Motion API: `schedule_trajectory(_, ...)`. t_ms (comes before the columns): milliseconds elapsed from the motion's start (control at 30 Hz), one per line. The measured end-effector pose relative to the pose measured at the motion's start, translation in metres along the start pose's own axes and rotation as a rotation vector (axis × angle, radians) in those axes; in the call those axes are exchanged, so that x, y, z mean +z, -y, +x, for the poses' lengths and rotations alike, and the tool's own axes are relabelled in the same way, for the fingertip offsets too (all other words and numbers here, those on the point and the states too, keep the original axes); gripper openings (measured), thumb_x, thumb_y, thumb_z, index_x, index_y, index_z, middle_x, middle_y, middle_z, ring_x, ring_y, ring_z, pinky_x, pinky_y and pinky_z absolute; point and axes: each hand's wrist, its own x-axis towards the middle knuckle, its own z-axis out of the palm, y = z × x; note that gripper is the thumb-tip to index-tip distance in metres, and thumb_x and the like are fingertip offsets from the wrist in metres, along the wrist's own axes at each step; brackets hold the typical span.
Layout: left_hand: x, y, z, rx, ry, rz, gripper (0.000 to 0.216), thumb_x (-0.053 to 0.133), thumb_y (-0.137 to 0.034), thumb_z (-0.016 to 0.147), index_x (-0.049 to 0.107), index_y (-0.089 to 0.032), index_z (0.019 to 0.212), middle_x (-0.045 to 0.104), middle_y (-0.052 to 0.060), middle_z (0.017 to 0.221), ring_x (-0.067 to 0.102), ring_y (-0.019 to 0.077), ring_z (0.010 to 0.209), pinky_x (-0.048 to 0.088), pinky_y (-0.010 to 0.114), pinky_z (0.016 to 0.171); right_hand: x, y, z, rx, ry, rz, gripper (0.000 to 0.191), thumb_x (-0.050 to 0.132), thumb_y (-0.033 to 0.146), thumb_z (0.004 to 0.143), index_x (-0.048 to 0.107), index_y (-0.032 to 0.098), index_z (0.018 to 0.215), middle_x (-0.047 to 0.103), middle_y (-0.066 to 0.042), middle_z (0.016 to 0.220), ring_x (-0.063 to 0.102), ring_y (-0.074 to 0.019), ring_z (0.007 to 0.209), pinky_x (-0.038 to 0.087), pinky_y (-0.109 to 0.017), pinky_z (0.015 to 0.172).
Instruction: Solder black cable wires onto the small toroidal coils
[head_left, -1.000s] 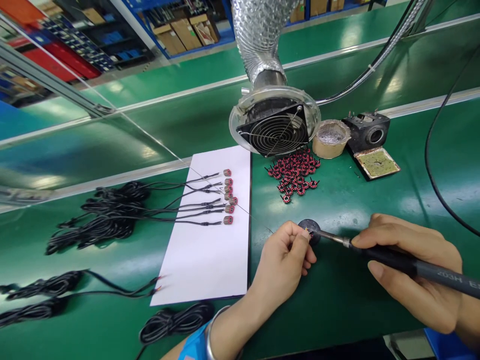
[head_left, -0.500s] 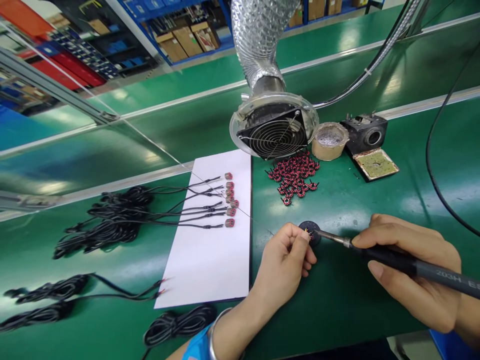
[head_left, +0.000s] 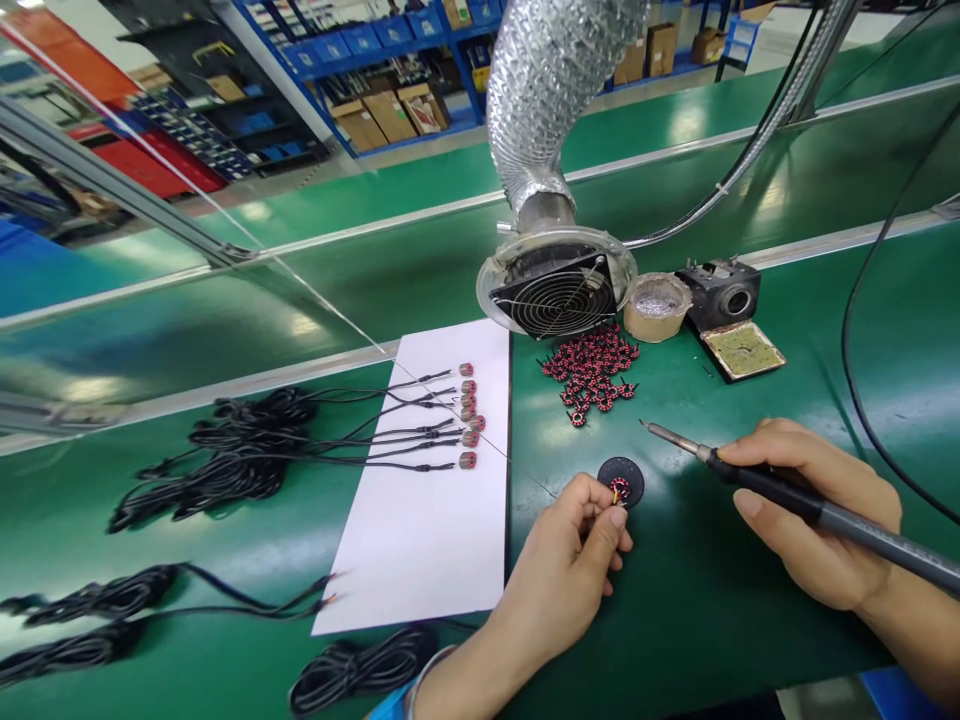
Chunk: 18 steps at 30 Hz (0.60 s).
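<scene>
Premises: a workshop of the electronics-assembly type. Evidence: a green surface (head_left: 712, 590) carrying an iron stand (head_left: 720, 290) with a sponge tray (head_left: 744, 350), right of centre; a soldering iron (head_left: 795, 497), lower right; a foil duct (head_left: 559, 90) ending in a fan (head_left: 559, 300), upper centre. Batches of like parts noted: red-and-black wound pieces (head_left: 596, 365), centre; black cables (head_left: 247, 450), left. Stock shelving (head_left: 471, 95) with cardboard boxes (head_left: 386, 118) and blue bins (head_left: 360, 40), upper left to centre.

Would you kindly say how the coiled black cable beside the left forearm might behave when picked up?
The coiled black cable would probably flex, since its strands bend into tight loops. It seems unlikely to roll, as it lies in a long, flattish bundle.
</scene>
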Motion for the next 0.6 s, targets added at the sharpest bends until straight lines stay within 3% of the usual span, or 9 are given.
schedule_trajectory(200, -0.001, 0.003, -0.001, 0.014, 0.004, 0.022, 0.018, 0.049, -0.037, 0.094, 0.047, -0.021, 0.089, 0.061, 0.001, 0.077, 0.055, 0.0119, 0.063, 0.047, 0.018, 0.047, 0.005, -0.007, 0.0, -0.015, -0.027, -0.056, 0.021, 0.059, 0.013, 0.083, 0.064, 0.023, 0.1, 0.06, -0.001, 0.076, 0.056, -0.0161, 0.06, 0.043, -0.029, 0.051)
schedule_trajectory(367, -0.003, 0.007, 0.0, 0.0, 0.014, -0.007, 0.021, 0.05, -0.041, 0.093, 0.047, -0.02, 0.089, 0.059, 0.001, 0.079, 0.054, 0.0112, 0.061, 0.045, 0.018, 0.047, 0.005, -0.018, 0.01, -0.056, -0.073, -0.175, 0.018, 0.059, 0.017, 0.085, 0.064, 0.023, 0.101, 0.064, -0.002, 0.083, 0.061, -0.0174, 0.067, 0.049, -0.029, 0.059)
schedule_trajectory(533, -0.004, 0.005, 0.0, 0.009, 0.021, 0.061, 0.021, 0.053, -0.041, 0.092, 0.047, -0.021, 0.092, 0.048, -0.005, 0.066, 0.048, 0.0105, 0.053, 0.038, 0.018, 0.043, 0.004, -0.051, 0.046, -0.154, -0.246, -0.323, 0.024, 0.061, 0.023, 0.088, 0.064, 0.023, 0.111, 0.067, -0.005, 0.093, 0.063, -0.0215, 0.081, 0.053, -0.036, 0.075)
schedule_trajectory(600, -0.005, 0.003, -0.001, 0.041, 0.005, 0.101, 0.018, 0.053, -0.038, 0.092, 0.047, -0.021, 0.093, 0.043, -0.007, 0.065, 0.048, 0.0106, 0.053, 0.036, 0.019, 0.045, 0.006, -0.069, 0.059, -0.164, -0.243, -0.386, 0.028, 0.06, 0.024, 0.09, 0.064, 0.022, 0.118, 0.068, -0.008, 0.098, 0.064, -0.0226, 0.087, 0.053, -0.038, 0.081)
